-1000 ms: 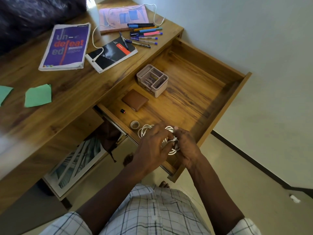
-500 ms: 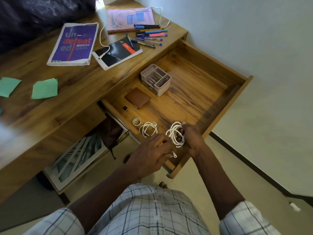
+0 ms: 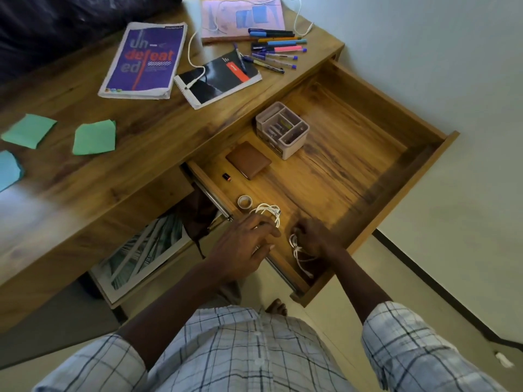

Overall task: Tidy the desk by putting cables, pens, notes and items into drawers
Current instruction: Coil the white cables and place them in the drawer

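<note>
Two hands in drawer (image 3: 353, 165): R hand (image 3: 315, 239) fingers clamp white cable (image 3: 297, 251); L hand (image 3: 244, 244) fingers loose, apart, 2nd coil (image 3: 267, 210) by its fingertips.

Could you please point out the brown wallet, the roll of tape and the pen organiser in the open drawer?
brown wallet (image 3: 248, 160), head view, centre of cover.
roll of tape (image 3: 239, 202), head view, left rim.
pen organiser (image 3: 294, 149), head view, near side wall.

On the wooden desk (image 3: 158, 142) we find a purple book (image 3: 144, 59), a black notebook (image 3: 218, 79), a pink book (image 3: 243, 17) at the far edge with pens (image 3: 276, 53) beside it, a loose white cable (image 3: 192, 43), and green notes (image 3: 94, 137) at left. The open drawer (image 3: 353, 154) holds an organizer (image 3: 281, 130), a wallet (image 3: 248, 160), a tape roll (image 3: 245, 201), a coiled cable (image 3: 267, 212) and, nearest us, a second cable (image 3: 304, 261).
</note>
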